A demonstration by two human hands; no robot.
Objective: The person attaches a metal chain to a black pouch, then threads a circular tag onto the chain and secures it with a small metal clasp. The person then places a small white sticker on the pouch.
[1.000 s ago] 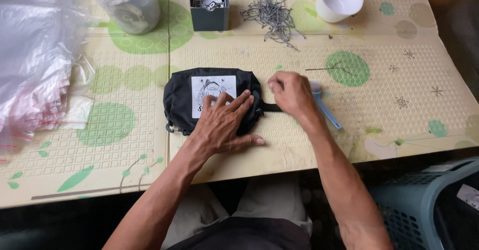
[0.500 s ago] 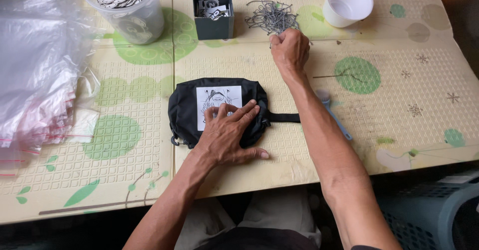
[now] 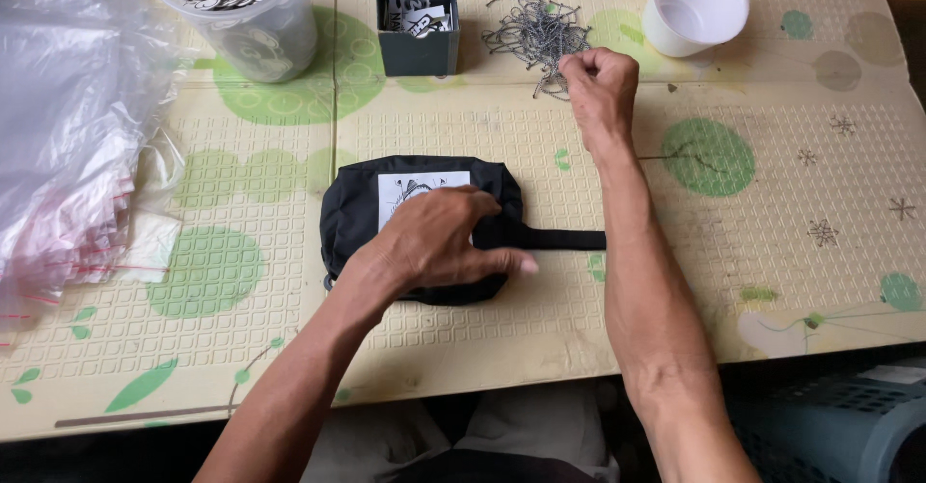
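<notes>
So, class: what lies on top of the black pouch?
On the black pouch lie a white printed card and the flat left hand, which covers part of the card; what is beneath the palm cannot be seen.

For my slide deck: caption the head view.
Left hand presses a black pouch flat while right hand pinches from a pile of metal hooks.

Black pouch [image 3: 357, 213] (green-spotted cream mat [image 3: 772, 281])

Pouch [image 3: 357, 203]: matt black cloth, with a smooth white paper-like label [image 3: 405, 194]. Hooks [image 3: 535, 30]: thin grey metal wire. Cup [image 3: 694, 6]: smooth white plastic. Bags [image 3: 58, 126]: glossy clear plastic. Mat [image 3: 772, 242]: embossed, dimpled, dull cream finish.
</notes>
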